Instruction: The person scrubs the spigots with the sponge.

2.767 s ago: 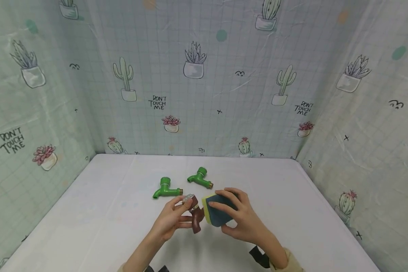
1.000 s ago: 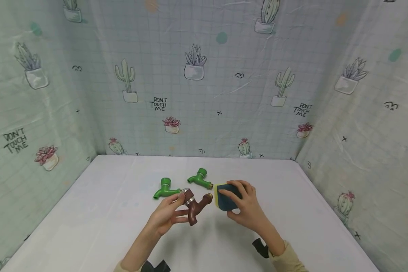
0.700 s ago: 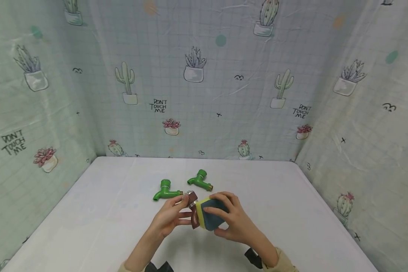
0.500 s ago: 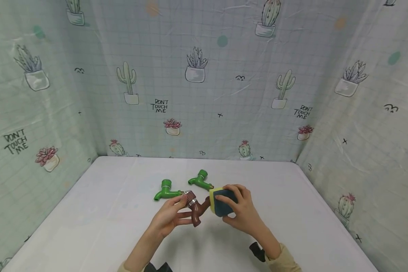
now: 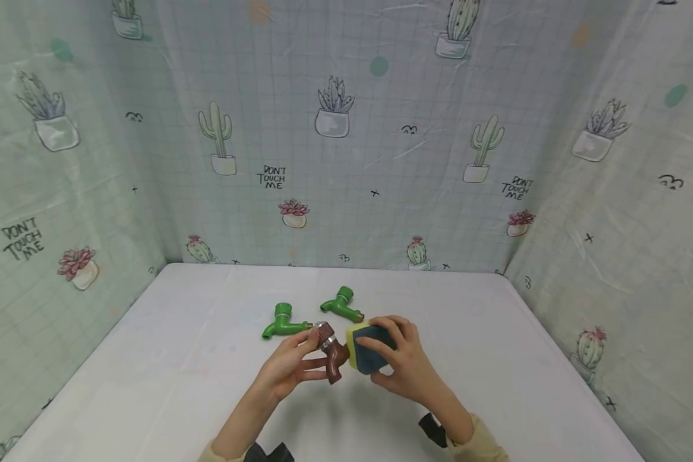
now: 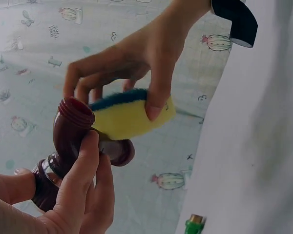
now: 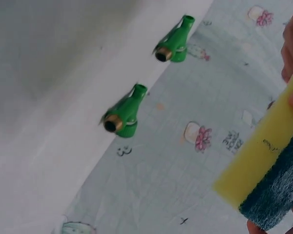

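Left hand [image 5: 289, 369] pinches the brown tap [image 5: 335, 357] above the table [image 5: 150, 385]; right hand [image 5: 405, 362] clasps the sponge [image 5: 369, 351], yellow side against the tap: seemingly a scrub, the next stroke needing a steady hold

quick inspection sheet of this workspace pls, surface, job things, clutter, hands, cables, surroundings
Surface: white table, light-coloured covering
Job's things: brown tap, held up; blue-and-yellow sponge, yellow side facing the tap
Clutter: green tap and second green tap farther back, neither held
Left hand: holds the brown tap
Right hand: grips the sponge
Cables: nothing seen
Surroundings: cactus-print cloth behind and at both sides
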The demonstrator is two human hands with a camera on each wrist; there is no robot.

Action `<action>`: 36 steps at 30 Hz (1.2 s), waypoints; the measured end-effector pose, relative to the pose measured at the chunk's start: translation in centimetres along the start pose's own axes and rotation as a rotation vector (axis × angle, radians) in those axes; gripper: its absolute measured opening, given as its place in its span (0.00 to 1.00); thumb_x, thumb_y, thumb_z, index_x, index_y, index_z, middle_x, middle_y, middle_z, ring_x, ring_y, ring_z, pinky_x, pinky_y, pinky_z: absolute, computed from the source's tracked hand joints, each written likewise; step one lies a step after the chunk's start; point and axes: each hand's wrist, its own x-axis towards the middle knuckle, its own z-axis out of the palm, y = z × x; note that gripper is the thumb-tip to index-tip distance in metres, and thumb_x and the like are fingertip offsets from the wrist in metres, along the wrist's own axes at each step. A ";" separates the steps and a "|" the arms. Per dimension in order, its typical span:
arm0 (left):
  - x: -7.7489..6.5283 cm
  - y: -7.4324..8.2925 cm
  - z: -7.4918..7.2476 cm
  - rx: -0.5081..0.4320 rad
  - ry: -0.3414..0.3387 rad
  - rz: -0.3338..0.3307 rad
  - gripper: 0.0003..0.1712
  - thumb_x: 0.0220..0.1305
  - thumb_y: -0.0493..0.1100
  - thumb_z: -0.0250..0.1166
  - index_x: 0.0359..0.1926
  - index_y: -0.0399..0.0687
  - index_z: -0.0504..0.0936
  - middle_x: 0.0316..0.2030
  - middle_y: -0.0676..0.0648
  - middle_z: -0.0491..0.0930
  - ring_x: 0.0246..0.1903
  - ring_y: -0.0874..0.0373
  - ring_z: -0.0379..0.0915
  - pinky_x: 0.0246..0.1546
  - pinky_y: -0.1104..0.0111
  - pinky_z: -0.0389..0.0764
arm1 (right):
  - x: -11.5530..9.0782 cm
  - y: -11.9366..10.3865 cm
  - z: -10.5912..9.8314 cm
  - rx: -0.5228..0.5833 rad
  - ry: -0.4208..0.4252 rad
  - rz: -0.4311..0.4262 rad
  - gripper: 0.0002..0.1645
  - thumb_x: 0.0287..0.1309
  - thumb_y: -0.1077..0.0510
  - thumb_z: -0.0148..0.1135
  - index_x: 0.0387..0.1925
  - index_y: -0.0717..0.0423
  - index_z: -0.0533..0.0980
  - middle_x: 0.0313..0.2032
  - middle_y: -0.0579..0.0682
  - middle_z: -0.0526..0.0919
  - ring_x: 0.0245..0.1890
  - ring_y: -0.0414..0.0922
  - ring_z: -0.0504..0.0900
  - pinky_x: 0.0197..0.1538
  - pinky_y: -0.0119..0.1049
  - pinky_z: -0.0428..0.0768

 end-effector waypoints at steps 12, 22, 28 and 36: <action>0.0 -0.2 -0.9 -0.035 -0.109 -0.009 0.36 0.58 0.59 0.51 0.59 0.38 0.59 0.52 0.42 0.72 0.50 0.47 0.72 0.47 0.58 0.78 | -0.9 1.9 -0.7 0.223 0.038 0.281 0.43 0.32 0.60 0.70 0.55 0.43 0.64 0.56 0.52 0.62 0.53 0.46 0.55 0.42 0.47 0.75; 0.4 -0.4 -1.5 0.213 -0.150 -0.016 0.37 0.63 0.56 0.48 0.66 0.43 0.51 0.44 0.40 0.74 0.33 0.58 0.79 0.31 0.72 0.81 | 0.0 0.7 -3.4 0.317 0.077 0.137 0.43 0.29 0.60 0.71 0.55 0.44 0.66 0.56 0.53 0.63 0.55 0.45 0.54 0.43 0.43 0.74; 1.0 -0.3 -1.3 -0.017 -0.276 -0.006 0.36 0.66 0.49 0.49 0.66 0.33 0.46 0.52 0.33 0.68 0.43 0.49 0.78 0.47 0.62 0.77 | 0.4 -0.1 -4.0 0.284 0.065 0.035 0.41 0.31 0.56 0.71 0.55 0.43 0.67 0.57 0.53 0.63 0.56 0.47 0.54 0.43 0.43 0.75; 1.5 -0.6 -0.1 0.053 -0.166 0.066 0.37 0.63 0.52 0.52 0.64 0.35 0.50 0.55 0.27 0.63 0.43 0.46 0.77 0.44 0.56 0.78 | 0.2 -2.0 -3.2 0.342 -0.032 -0.060 0.42 0.31 0.56 0.70 0.55 0.41 0.68 0.57 0.50 0.64 0.56 0.45 0.56 0.43 0.40 0.77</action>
